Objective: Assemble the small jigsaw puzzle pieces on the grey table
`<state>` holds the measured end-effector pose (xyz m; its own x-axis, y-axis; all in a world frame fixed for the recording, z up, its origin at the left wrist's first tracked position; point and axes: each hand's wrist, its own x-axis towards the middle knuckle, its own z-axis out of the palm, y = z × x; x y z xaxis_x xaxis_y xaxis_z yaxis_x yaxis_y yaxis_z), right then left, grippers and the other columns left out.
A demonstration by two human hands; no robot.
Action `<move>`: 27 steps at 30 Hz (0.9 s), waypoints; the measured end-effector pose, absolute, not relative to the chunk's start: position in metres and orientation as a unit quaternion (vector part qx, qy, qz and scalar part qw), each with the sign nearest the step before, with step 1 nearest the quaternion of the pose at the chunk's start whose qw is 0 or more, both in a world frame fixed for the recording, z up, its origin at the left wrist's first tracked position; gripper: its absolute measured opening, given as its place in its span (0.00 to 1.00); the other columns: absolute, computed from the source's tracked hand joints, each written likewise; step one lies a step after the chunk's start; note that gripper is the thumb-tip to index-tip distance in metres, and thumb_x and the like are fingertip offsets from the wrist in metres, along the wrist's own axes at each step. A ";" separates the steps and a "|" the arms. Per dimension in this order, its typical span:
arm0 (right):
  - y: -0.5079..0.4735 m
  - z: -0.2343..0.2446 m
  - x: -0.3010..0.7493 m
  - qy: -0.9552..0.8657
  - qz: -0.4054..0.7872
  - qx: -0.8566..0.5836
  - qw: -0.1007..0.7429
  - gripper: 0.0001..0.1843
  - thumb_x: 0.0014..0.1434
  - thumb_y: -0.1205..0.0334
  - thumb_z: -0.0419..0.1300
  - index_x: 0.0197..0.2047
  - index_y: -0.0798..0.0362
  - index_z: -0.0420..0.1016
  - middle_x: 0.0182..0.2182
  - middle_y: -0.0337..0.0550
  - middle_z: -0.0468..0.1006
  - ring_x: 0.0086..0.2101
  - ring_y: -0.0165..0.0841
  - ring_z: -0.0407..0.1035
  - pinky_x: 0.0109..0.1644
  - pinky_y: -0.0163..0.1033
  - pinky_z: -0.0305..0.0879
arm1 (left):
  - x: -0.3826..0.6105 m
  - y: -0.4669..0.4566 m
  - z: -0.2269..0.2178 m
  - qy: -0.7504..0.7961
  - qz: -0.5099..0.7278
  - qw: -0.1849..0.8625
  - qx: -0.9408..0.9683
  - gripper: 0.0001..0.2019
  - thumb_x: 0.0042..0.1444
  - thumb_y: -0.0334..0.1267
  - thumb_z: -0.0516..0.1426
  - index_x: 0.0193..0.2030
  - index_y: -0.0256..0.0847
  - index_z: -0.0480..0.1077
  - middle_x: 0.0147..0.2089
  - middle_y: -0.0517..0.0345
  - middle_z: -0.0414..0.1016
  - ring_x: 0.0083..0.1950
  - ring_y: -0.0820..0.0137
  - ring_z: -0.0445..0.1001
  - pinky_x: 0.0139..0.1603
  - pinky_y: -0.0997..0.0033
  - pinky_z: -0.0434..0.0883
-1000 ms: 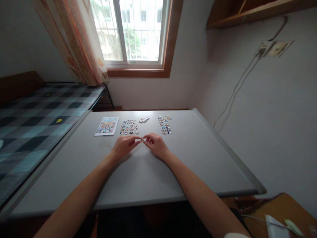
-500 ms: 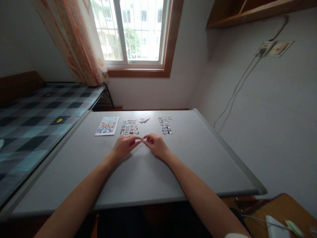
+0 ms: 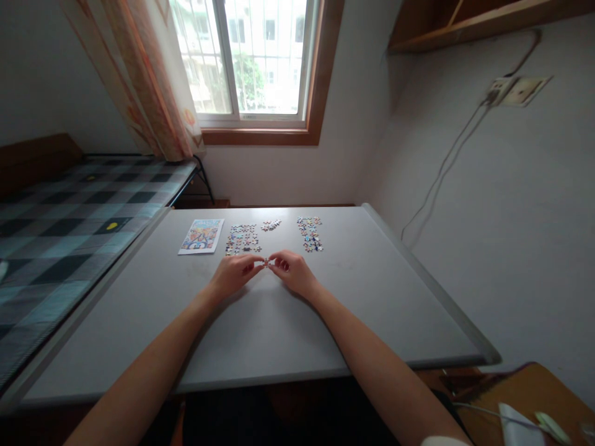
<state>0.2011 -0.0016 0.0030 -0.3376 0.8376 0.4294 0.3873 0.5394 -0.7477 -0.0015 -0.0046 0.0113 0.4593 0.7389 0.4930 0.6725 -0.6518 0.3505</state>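
Observation:
Between my two hands, over the grey-white table (image 3: 260, 334), is a small jigsaw puzzle piece (image 3: 266, 262). My left hand (image 3: 236, 272) pinches it from the left with thumb and fingertips. From the other side my right hand (image 3: 294, 271) pinches it the same way; whether it is one piece or two joined is too small to tell. Just beyond my left hand lie rows of loose puzzle pieces (image 3: 243, 238). A small heap of pieces (image 3: 271, 225) sits farther back, and another group of pieces (image 3: 310, 234) lies beyond my right hand.
A printed picture sheet (image 3: 201, 236) lies on the table left of the pieces. A bed with a checked cover (image 3: 93, 210) stands along the left side. At lower right is a wooden stool or chair (image 3: 534, 396) with a white object and a cable on it.

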 end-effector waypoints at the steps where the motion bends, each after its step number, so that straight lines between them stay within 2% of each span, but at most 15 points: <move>1: -0.002 0.003 0.201 -0.772 0.270 -0.397 0.417 0.07 0.57 0.63 0.60 0.39 0.54 0.75 0.27 0.38 0.72 0.26 0.25 0.64 0.34 0.32 0.63 | -0.001 -0.004 0.011 0.413 0.316 0.052 0.852 0.11 0.60 0.43 0.54 0.42 0.41 0.75 0.25 0.61 0.72 0.24 0.78 0.66 0.27 0.79 0.61; 27: -0.002 0.003 0.202 -0.774 0.270 -0.395 0.416 0.06 0.56 0.64 0.60 0.38 0.55 0.75 0.26 0.37 0.71 0.25 0.25 0.63 0.33 0.32 0.63 | -0.002 -0.004 0.010 0.418 0.306 0.051 0.854 0.11 0.60 0.43 0.55 0.43 0.42 0.75 0.26 0.62 0.72 0.24 0.78 0.65 0.27 0.79 0.60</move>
<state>0.2017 -0.0018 0.0029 -0.3432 0.8348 0.4306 0.3866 0.5433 -0.7452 -0.0019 -0.0043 0.0098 0.4630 0.7448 0.4806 0.6826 -0.6455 0.3426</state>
